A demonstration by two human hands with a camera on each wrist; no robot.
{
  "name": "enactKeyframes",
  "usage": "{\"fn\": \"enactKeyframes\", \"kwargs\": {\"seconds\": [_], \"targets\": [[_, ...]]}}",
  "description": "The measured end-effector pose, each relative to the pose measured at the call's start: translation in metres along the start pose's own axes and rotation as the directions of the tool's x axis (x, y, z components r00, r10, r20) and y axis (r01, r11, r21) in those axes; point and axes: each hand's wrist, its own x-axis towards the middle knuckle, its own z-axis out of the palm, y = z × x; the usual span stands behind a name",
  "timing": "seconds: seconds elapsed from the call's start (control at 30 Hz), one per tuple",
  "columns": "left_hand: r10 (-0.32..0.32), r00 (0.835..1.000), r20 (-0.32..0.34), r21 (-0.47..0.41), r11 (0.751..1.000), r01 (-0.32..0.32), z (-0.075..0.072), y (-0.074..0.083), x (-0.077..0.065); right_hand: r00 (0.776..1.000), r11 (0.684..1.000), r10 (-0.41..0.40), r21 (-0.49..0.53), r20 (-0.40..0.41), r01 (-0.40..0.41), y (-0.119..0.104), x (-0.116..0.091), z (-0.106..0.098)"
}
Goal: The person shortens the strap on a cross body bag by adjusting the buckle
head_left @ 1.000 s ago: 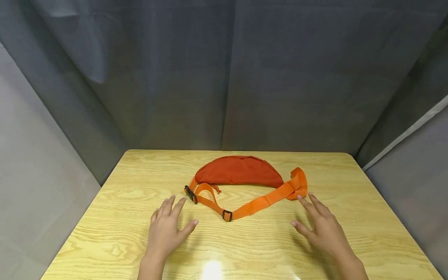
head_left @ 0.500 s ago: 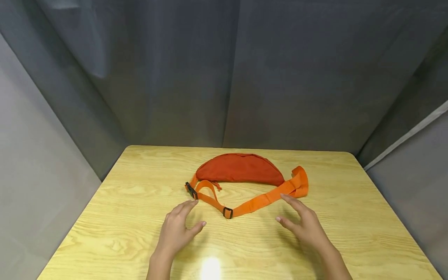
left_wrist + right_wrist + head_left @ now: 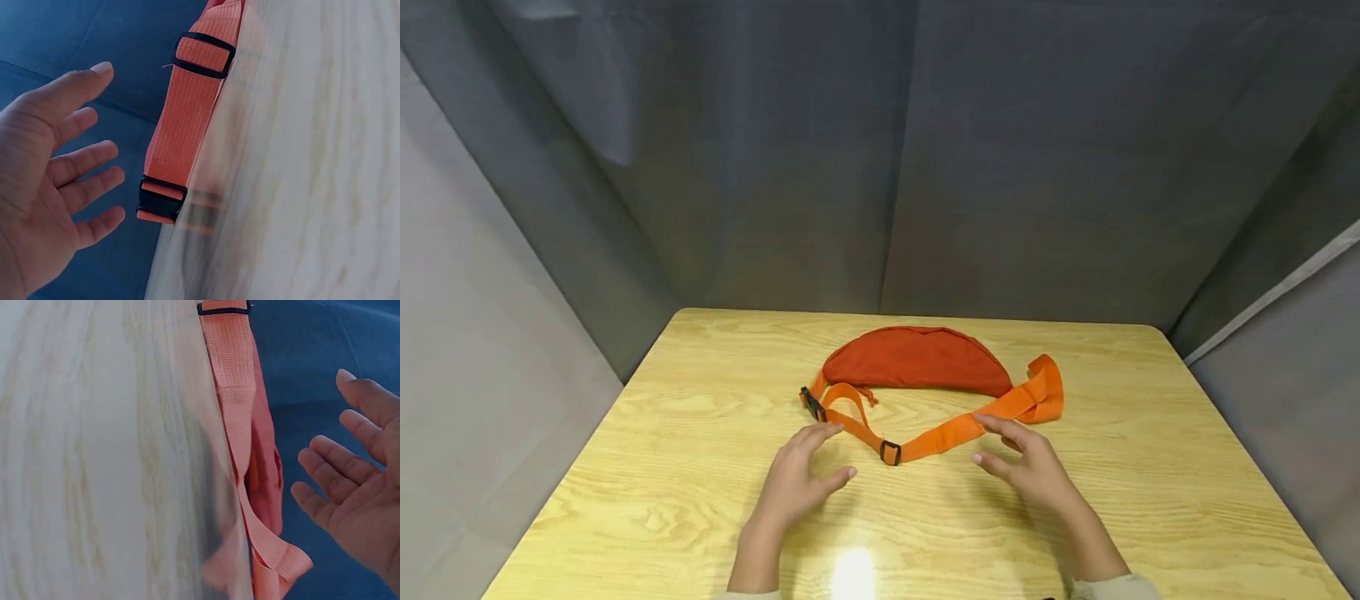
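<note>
A red-orange waist bag [image 3: 917, 358] lies toward the back of the table, its orange strap [image 3: 951, 433] looped out in front of it. On the strap are a black buckle [image 3: 812, 404] at the left and a black slider [image 3: 890, 452] at the front middle; both appear in the left wrist view as the slider [image 3: 204, 55] and the buckle [image 3: 161, 200]. My left hand [image 3: 797, 479] hovers just in front of the buckle, fingers loosely bent and holding nothing. Over the table in front of the strap's right part is my right hand [image 3: 1030, 467], likewise relaxed and holding nothing.
The wooden table [image 3: 625, 492] has rounded back corners. Dark grey curtains [image 3: 775, 167] hang behind it, and pale panels [image 3: 482, 350] flank it on both sides. A bright light reflection shows near the table's front.
Both hands have moved inward, closer to each other, with the right travelling farther. The bag and strap lie as before; the head view has shifted slightly.
</note>
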Motion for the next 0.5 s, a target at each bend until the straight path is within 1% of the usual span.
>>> {"fn": "enactKeyframes", "kwargs": {"seconds": [0.17,0.27,0.4,0.5], "targets": [[0.005,0.999,0.032,-0.073,0.997,-0.002,0.002,-0.001,0.011,1.0,0.999,-0.005,0.037,0.026,0.004,0.0,0.01,0.005],[0.013,0.998,0.064,-0.107,0.994,-0.007,0.005,-0.002,0.016,0.998,0.998,-0.032,0.061,0.057,0.029,-0.007,0.015,0.008],[0.009,0.994,0.109,-0.117,0.993,0.004,0.01,-0.004,0.019,0.995,0.994,-0.049,0.098,0.084,0.04,-0.021,0.019,0.012],[0.003,0.992,0.129,-0.104,0.995,0.01,0.014,-0.005,0.022,0.995,0.992,-0.026,0.127,0.1,0.013,-0.026,0.021,0.016]]}}
